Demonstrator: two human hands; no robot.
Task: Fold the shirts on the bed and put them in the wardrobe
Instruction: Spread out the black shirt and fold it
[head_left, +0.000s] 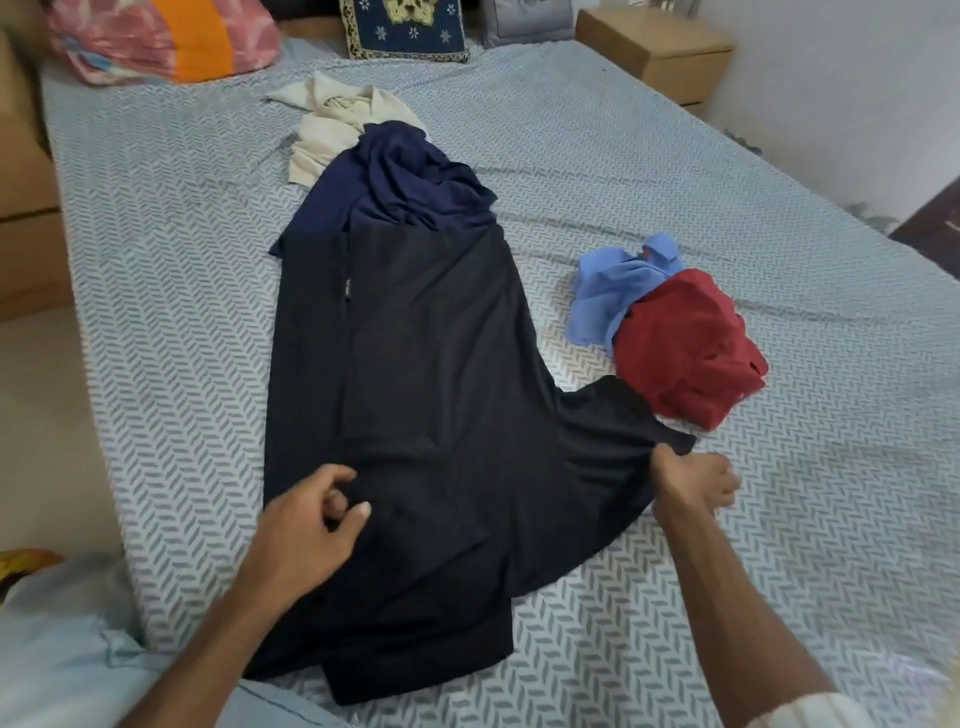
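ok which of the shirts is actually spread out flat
The black shirt, held by the left hand and right hand. The cream, navy, light blue and red ones lie crumpled.

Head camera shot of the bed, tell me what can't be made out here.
- Wardrobe: not in the head view at all.
- Cream shirt: partly covered by the navy shirt, so its shape is unclear.
- Light blue shirt: crumpled, partly under the red shirt.
- Black shirt: the label by its left edge is too small to read.
- Right hand: fingertips hidden in the sleeve it pinches.
- Left hand: whether it grips cloth is unclear.
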